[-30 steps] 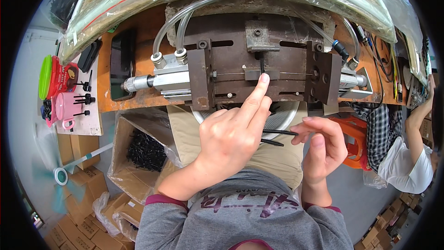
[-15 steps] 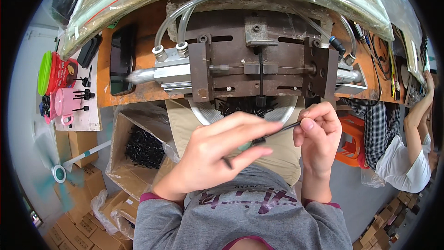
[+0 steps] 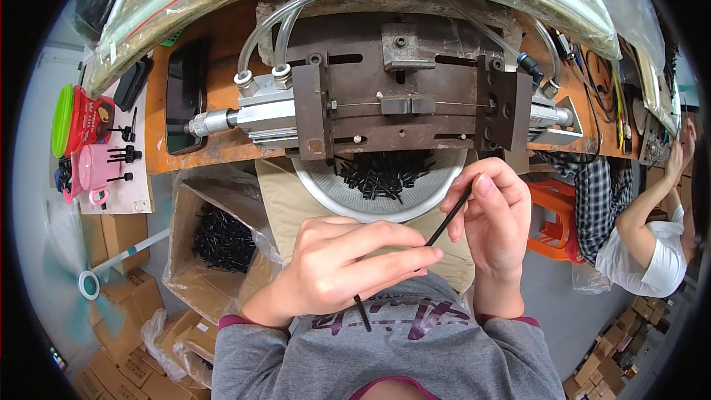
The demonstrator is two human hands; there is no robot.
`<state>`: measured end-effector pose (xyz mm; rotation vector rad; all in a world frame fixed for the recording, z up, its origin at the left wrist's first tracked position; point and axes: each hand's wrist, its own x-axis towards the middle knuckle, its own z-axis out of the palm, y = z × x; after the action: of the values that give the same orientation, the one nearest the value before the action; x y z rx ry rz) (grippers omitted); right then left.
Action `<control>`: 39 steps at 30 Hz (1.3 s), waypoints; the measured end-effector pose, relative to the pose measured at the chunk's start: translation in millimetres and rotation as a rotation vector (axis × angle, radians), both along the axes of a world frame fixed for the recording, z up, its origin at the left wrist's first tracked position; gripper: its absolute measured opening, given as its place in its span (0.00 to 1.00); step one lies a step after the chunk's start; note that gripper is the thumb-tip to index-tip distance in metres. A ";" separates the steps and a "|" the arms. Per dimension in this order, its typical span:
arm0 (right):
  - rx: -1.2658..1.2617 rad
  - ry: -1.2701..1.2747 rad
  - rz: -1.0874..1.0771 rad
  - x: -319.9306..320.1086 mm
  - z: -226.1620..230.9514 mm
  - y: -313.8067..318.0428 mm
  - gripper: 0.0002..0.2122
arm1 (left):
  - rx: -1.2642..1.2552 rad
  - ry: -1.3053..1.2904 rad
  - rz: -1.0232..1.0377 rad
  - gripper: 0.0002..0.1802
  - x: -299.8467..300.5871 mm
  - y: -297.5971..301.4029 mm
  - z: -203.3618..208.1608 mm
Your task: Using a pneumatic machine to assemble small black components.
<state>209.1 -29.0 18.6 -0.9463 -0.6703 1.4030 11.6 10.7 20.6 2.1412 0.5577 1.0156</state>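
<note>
My right hand (image 3: 492, 218) pinches a slim black plastic stick (image 3: 450, 216) between thumb and fingertips, tilted up to the right. The stick's lower end lies between the fingers of my left hand (image 3: 352, 258), which curl closed. A second black stick (image 3: 362, 313) pokes out below my left palm; its other end is hidden. Beyond my hands stands a brown metal fixture (image 3: 355, 122) with a small centre block (image 3: 407, 106) and a thin wire across it. Below the fixture, a white basket (image 3: 348, 206) holds a pile of black plastic pieces (image 3: 385, 175).
Silver air cylinders (image 3: 270, 120) with clear hoses flank the fixture. A black phone (image 3: 185, 96) lies on the wooden bench. On the left are a pink cup (image 3: 96, 165), a fan (image 3: 89, 285) and a carton (image 3: 185, 267) of black pieces. An orange stool (image 3: 552, 222) and another person (image 3: 644, 248) are at right.
The black stick in the fixture's centre is gone, and the metal pins beside the block have drawn back outward. My left hand has lowered slightly; the stick between my hands is steeper.
</note>
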 end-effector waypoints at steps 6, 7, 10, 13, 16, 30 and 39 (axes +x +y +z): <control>0.078 -0.121 -0.154 1.0 0.1 1.5 0.09 | -0.055 -0.068 -0.171 0.11 -7.0 2.4 10.1; 0.098 -0.097 -0.198 2.3 -0.1 2.0 0.09 | -0.075 -0.100 -0.243 0.11 -10.3 2.2 9.8; 0.152 -0.270 -0.202 3.4 9.2 0.3 0.10 | -0.120 -0.111 -0.151 0.12 -13.1 -2.6 5.9; 0.102 -0.175 -0.094 -11.1 12.0 0.2 0.11 | -0.052 -0.160 -0.028 0.16 -9.6 -4.2 -1.5; 0.150 -0.109 -0.101 -13.5 12.1 0.0 0.11 | 0.033 -0.113 -0.020 0.17 -11.1 -2.5 -2.2; 0.139 -0.178 -0.103 -15.7 11.6 1.0 0.11 | 0.089 -0.025 0.010 0.15 -7.7 -7.0 -3.9; 0.186 -0.222 -0.085 -13.2 10.2 0.2 0.09 | 0.127 0.014 0.014 0.13 -9.0 -6.7 -2.7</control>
<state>195.9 -28.8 28.8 -0.9785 -0.9003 1.1487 2.7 4.0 17.9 2.2602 0.5279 1.0699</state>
